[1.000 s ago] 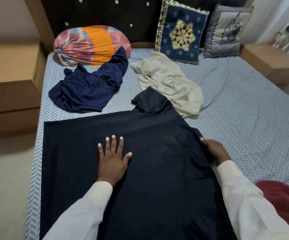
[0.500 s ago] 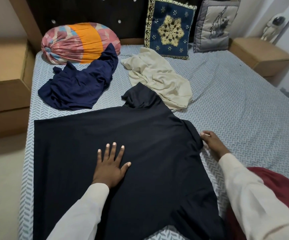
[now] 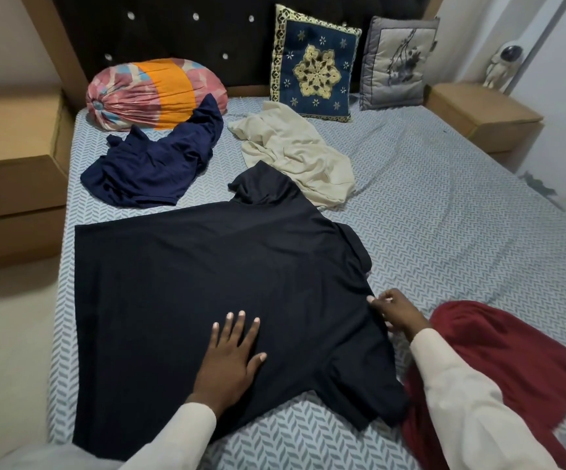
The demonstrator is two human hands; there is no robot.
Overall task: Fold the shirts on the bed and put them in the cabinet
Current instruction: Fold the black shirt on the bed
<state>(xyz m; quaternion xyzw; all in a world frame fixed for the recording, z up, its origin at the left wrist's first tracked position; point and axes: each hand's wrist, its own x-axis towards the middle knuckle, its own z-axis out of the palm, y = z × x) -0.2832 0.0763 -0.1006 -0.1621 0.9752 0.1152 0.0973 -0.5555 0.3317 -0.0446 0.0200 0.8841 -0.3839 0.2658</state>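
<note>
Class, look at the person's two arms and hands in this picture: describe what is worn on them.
Both arms are covered by long, loose cream-white sleeves that end at the wrists: the left sleeve and the right sleeve. The left hand and right hand are bare, with no gloves, rings or watch visible.

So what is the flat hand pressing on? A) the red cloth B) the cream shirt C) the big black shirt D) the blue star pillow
C: the left hand lies flat, fingers spread, on the big black shirt spread across the bed, while the right hand pinches that shirt's edge near the sleeve.
</note>
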